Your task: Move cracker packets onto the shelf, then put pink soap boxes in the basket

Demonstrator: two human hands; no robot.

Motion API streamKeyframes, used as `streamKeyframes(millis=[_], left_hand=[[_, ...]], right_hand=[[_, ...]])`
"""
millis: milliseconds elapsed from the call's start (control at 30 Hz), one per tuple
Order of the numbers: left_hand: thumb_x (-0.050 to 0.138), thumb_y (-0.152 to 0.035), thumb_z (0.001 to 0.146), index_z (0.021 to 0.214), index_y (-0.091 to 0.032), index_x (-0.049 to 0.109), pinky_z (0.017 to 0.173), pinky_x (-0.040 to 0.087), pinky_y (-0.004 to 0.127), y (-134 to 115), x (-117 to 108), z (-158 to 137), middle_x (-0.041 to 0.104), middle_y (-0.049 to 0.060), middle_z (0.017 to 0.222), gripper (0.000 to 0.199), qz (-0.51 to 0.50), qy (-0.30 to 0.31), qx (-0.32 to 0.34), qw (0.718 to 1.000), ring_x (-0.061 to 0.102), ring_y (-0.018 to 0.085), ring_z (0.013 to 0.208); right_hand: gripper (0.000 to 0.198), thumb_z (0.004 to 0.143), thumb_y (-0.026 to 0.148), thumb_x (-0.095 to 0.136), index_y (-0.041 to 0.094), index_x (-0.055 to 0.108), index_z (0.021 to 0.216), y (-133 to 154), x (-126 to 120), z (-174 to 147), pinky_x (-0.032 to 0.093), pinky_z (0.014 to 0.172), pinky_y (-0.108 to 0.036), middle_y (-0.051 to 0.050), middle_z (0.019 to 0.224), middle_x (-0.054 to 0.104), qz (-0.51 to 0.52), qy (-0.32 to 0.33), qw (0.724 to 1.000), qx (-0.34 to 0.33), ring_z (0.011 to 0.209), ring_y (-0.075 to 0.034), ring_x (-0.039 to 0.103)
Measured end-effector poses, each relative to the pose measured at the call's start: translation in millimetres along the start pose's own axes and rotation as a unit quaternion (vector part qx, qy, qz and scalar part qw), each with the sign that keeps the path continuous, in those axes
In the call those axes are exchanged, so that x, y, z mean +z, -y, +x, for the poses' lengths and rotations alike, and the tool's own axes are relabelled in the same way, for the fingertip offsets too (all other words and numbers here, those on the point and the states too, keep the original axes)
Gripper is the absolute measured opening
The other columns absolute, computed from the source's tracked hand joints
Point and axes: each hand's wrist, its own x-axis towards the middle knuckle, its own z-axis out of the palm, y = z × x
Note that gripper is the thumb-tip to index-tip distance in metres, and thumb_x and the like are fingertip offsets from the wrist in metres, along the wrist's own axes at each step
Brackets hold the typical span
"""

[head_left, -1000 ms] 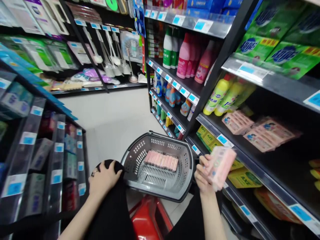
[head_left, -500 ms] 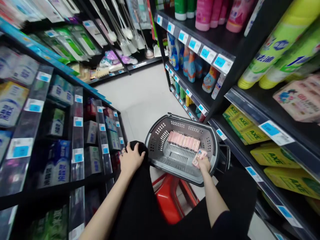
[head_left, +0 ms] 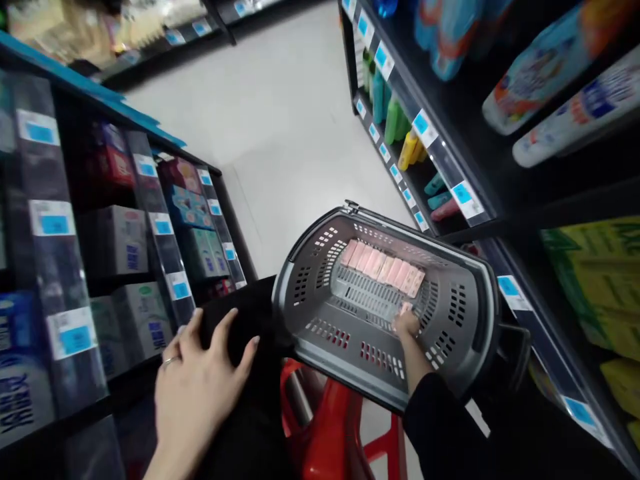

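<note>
We were at the placing step: our right hand (head_left: 407,325) reached down into the grey basket (head_left: 475,280), fingers closed on a pink pack (head_left: 405,308) beside the row of pink packs (head_left: 383,266). Letting go cleanly looked to be what remained. Our left hand (head_left: 197,380) rested open, fingers spread, on a black-clad knee (head_left: 245,317).

L hand (head_left: 200,380) splayed flat, R hand (head_left: 407,325) reaching down, fingers curled.

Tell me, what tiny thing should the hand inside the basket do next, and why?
Probably let go. The right hand has the pink pack down on the floor of the grey basket, beside the pink row, so it looks placed.
</note>
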Motion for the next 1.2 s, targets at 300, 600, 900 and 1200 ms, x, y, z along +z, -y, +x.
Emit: streamKeyframes(millis=[300,600,900,1200], left_hand=[[0.032,-0.064,0.086,0.138,-0.018,0.051,0.105,0.036,0.064,-8,0,10,0.016,0.012,0.161,0.072,-0.064,0.01,-0.043,0.997,0.035,0.052,0.132],[0.031,-0.058,0.084,0.15,-0.049,0.009,0.106,0.032,0.069,-14,-2,9,-0.021,-0.027,0.155,0.07,-0.079,0.002,-0.014,0.997,0.023,0.049,0.14],[0.029,-0.058,0.086,0.15,-0.05,0.009,0.109,0.031,0.065,-24,-7,13,-0.022,-0.028,0.155,0.067,-0.07,0.007,-0.021,0.997,0.025,0.046,0.14],[0.037,-0.059,0.088,0.145,-0.028,0.04,0.112,0.029,0.059,-21,-3,11,0.007,0.006,0.163,0.065,-0.056,0.014,-0.028,0.998,0.027,0.046,0.14]], right_hand=[[0.036,0.093,0.042,0.053,0.015,0.057,0.116,-20,29,52,0.056,0.079,-0.039,-0.009,0.112,0.064,-0.089,-0.002,0.991,0.096,0.095,-0.019,0.064],[0.039,0.093,0.042,0.052,0.015,0.054,0.122,-23,29,63,0.055,0.083,-0.042,-0.01,0.116,0.062,-0.087,-0.024,0.992,0.09,0.099,-0.021,0.063],[0.04,0.093,0.041,0.054,0.016,0.054,0.123,-19,33,70,0.055,0.085,-0.043,-0.01,0.119,0.062,-0.072,-0.023,0.989,0.128,0.1,-0.021,0.063],[0.041,0.093,0.044,0.052,0.015,0.054,0.122,-19,14,56,0.055,0.083,-0.042,-0.01,0.118,0.062,-0.056,0.005,0.993,0.106,0.099,-0.02,0.063]])
